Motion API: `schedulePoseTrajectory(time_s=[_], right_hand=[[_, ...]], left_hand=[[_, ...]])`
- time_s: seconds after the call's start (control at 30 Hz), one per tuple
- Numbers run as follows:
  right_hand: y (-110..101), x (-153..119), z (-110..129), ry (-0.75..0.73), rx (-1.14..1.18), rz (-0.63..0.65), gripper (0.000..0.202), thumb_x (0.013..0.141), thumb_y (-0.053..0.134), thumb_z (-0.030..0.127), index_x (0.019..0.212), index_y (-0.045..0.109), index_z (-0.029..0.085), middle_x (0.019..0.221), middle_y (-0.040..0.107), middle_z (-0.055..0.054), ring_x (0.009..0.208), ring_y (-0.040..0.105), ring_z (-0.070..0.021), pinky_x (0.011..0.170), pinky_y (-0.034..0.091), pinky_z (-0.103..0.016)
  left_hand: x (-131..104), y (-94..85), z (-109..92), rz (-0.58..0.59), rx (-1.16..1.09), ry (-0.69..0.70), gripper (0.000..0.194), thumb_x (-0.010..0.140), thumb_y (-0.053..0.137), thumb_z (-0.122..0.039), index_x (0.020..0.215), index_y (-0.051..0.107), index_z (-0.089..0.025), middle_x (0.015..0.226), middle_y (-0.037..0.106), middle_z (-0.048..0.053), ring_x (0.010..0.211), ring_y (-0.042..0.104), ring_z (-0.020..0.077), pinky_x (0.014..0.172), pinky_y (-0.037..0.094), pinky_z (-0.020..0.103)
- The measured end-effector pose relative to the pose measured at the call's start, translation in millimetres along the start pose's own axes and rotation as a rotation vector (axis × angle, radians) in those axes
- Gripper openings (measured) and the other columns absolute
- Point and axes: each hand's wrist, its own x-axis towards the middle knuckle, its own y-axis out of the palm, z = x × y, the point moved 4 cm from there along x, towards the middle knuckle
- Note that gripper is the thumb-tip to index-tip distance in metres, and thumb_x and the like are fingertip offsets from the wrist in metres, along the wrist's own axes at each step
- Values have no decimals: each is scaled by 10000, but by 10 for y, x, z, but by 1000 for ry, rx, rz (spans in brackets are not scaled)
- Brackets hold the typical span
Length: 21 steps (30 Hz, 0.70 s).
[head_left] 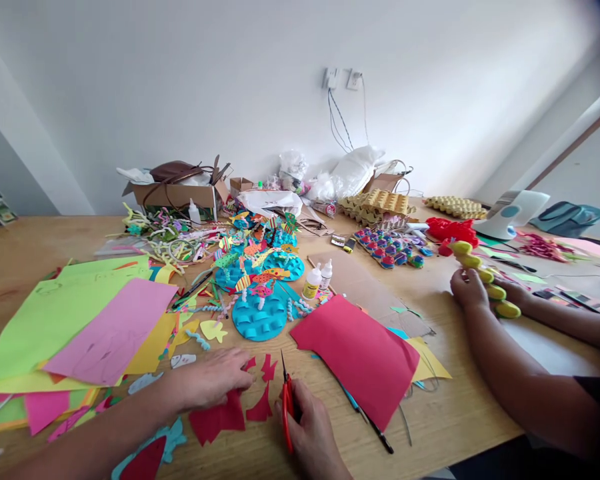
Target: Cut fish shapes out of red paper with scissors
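My right hand grips red-handled scissors, their dark pointed blades together and aimed away from me. My left hand lies palm down over red paper scraps, fingers loosely bent and reaching right; its fingertips partly hide what is under them. A larger jagged red piece lies below that hand. Small red cut-offs are between my two hands. To the right lies a big red sheet with a cut left edge. A blue and red paper cutout is near the front edge.
Green sheets and a pink sheet are stacked left. Blue discs with paper fish, glue bottles and pipe cleaners stand ahead. At right, another person's hands hold a yellow egg-carton strip.
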Motion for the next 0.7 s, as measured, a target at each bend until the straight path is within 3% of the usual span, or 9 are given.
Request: schedulePoseTrajectory(time_s=[0.17, 0.33, 0.53, 0.63, 0.7], right_hand=[[10, 2, -11, 4, 4, 18, 153, 780, 478, 283, 671, 499, 178, 627, 601, -33, 566, 518, -155, 524, 376, -232], [-1, 9, -36, 51, 44, 26, 146, 761, 500, 282, 657, 476, 182, 616, 559, -19, 567, 474, -151, 530, 358, -246], [-199, 186, 227, 120, 454, 73, 250, 710, 651, 388, 767, 539, 172, 629, 505, 20, 546, 430, -120, 507, 346, -225], [-278, 302, 435, 120, 611, 120, 347, 638, 733, 422, 797, 550, 174, 713, 547, 8, 588, 444, -113, 536, 354, -218], [-282, 369, 528, 117, 689, 151, 359, 615, 756, 405, 791, 538, 181, 762, 574, -1, 623, 467, -117, 566, 367, -222]], left_hand=[[-16, -7, -11, -3, -70, -13, 200, 670, 521, -54, 784, 604, -196, 1001, 610, 92, 971, 530, 288, 830, 409, 418], [-64, -60, 22, -17, -273, -43, 214, 629, 516, -59, 775, 583, -201, 824, 633, 18, 787, 579, 213, 677, 426, 282], [-73, -188, -1, -158, -645, -57, 177, 759, 484, -202, 931, 524, -194, 890, 610, -10, 833, 572, 187, 688, 434, 245], [-29, -181, -1, -303, -989, -78, 121, 759, 528, -251, 865, 515, -193, 798, 569, -29, 756, 557, 167, 654, 426, 244], [10, -163, -8, -393, -1072, -93, 106, 738, 569, -259, 806, 522, -191, 752, 545, -37, 717, 535, 158, 636, 409, 244]])
